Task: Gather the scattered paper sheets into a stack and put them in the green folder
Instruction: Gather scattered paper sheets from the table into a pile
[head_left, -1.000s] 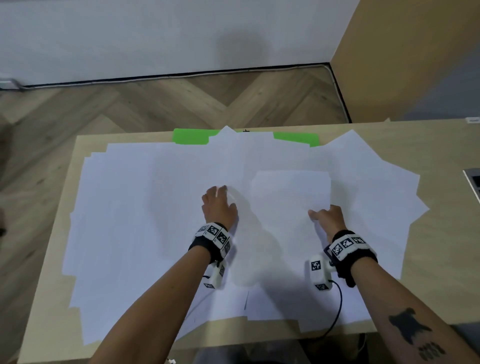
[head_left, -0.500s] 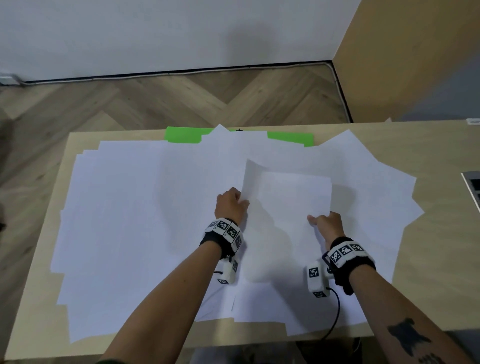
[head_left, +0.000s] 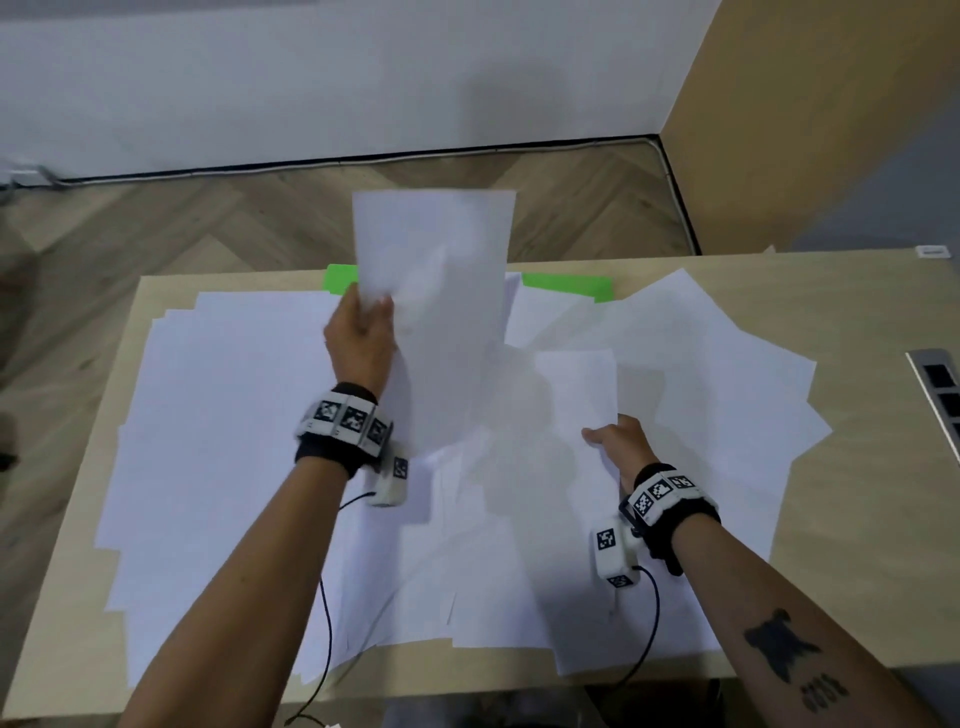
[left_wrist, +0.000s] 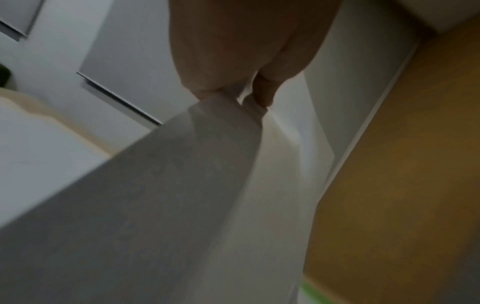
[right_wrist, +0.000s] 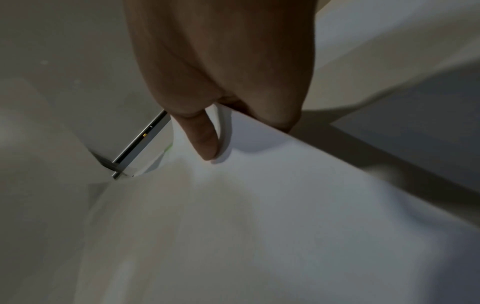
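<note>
White paper sheets (head_left: 223, 415) lie scattered and overlapping over most of the wooden table (head_left: 862, 545). The green folder (head_left: 569, 287) lies at the far edge, mostly buried under them, with a second corner showing further left. My left hand (head_left: 371, 307) pinches the left edge of one sheet (head_left: 441, 280) and holds it upright above the pile. In the left wrist view the fingers (left_wrist: 262, 90) pinch that sheet (left_wrist: 182, 185). My right hand (head_left: 602, 434) pinches the near corner of another sheet (head_left: 576, 395), thumb (right_wrist: 205, 139) on top of that sheet (right_wrist: 285, 216).
A grey device with dark keys (head_left: 941, 395) lies at the table's right edge. A tan partition (head_left: 831, 130) stands at the back right. Wood floor shows beyond the far edge. Thin black cables (head_left: 324, 639) trail from both wrist cameras over the near sheets.
My left hand took hold of a sheet's left edge and has raised it from flat on the pile to upright. The right hand stayed at its sheet's near corner.
</note>
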